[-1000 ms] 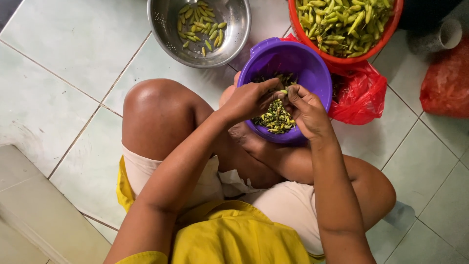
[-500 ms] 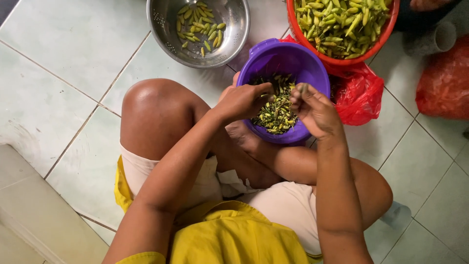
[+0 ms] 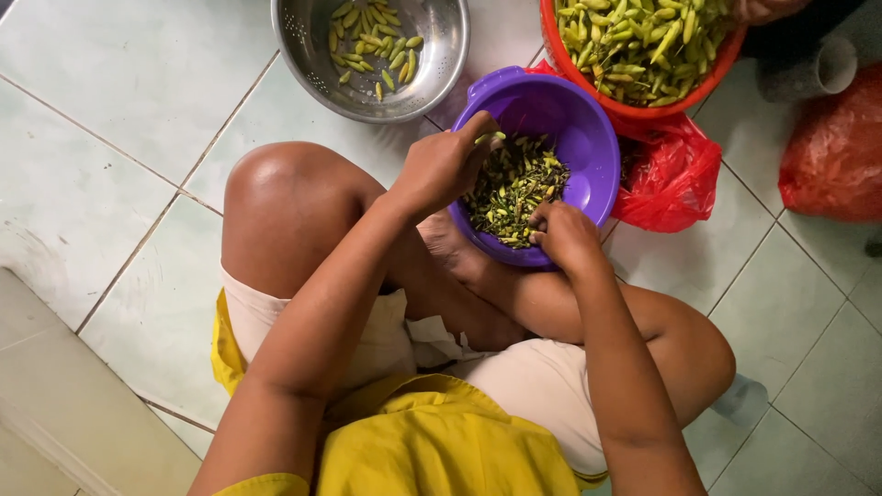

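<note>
Three bowls [image 3: 588, 138]; two hands [image 3: 441, 170] in the purple one.

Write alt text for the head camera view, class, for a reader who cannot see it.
A person seated on a tiled floor works both hands over a purple bowl of green trimmings: left hand pinching a chilli, right hand among them. Beyond stand a steel bowl and red basket of green chillies.

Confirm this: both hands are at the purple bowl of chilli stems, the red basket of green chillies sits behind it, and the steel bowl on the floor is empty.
Not quite. The head view shows the steel bowl holds a small scatter of green chillies, so it is not empty. The rest stands: the left hand and right hand are at the purple bowl, with the red basket behind it.
</note>
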